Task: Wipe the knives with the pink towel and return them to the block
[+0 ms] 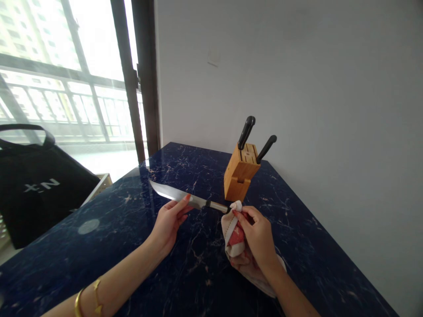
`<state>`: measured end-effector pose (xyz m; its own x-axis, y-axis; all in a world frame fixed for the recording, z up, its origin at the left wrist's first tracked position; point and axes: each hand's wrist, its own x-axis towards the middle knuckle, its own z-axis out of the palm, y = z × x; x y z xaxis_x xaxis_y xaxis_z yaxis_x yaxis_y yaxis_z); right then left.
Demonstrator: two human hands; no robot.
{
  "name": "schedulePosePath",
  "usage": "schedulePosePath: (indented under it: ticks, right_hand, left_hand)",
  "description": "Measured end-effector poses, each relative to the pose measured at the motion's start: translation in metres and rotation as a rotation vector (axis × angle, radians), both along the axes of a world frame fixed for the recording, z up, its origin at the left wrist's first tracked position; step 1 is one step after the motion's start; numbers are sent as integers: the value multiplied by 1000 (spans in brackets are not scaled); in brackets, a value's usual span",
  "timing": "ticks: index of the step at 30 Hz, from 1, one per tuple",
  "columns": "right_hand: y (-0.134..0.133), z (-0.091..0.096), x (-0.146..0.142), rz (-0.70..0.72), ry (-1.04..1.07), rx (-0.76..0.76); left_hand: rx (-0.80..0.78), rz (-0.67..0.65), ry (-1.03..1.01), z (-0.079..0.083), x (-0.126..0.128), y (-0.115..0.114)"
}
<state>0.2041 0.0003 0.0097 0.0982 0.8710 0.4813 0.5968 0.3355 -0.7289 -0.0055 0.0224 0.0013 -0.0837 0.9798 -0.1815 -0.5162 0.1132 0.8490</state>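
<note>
A long kitchen knife (171,192) is held above the dark blue marbled table, its tip towards the left and its handle towards the right. My left hand (169,222) pinches the blade near the handle, thumb on top and fingers beneath. My right hand (257,231) grips a white and red cloth (234,235), which is pressed round the end of the knife's handle and hangs below it. Just behind the handle stands a wooden knife block (235,175) with two black-handled knives in its slots.
The marbled table (198,273) meets a plain wall (297,88) behind and to the right. At left, a black bag (42,189) leans by a light-coloured crate (99,187). A dark-framed window (125,75) opens onto a railing.
</note>
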Motion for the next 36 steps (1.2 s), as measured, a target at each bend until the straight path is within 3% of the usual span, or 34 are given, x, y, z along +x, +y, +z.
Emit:
schedulePosePath:
  ticks: [8, 14, 18, 30, 36]
  right_hand:
    - [4, -4, 4, 17, 112, -124]
    - [3, -3, 5, -50, 4, 17]
    - [0, 1, 0, 7, -144, 130]
    - [-1, -1, -6, 64, -208, 98]
    - [-8, 0, -20, 125, -212, 91]
  left_hand:
    - [7, -31, -5, 0, 4, -1]
    - [29, -42, 17, -1, 6, -3]
    - [40, -41, 49, -1, 8, -6]
    - [71, -7, 144, 2, 7, -7]
    - [41, -82, 180, -3, 17, -15]
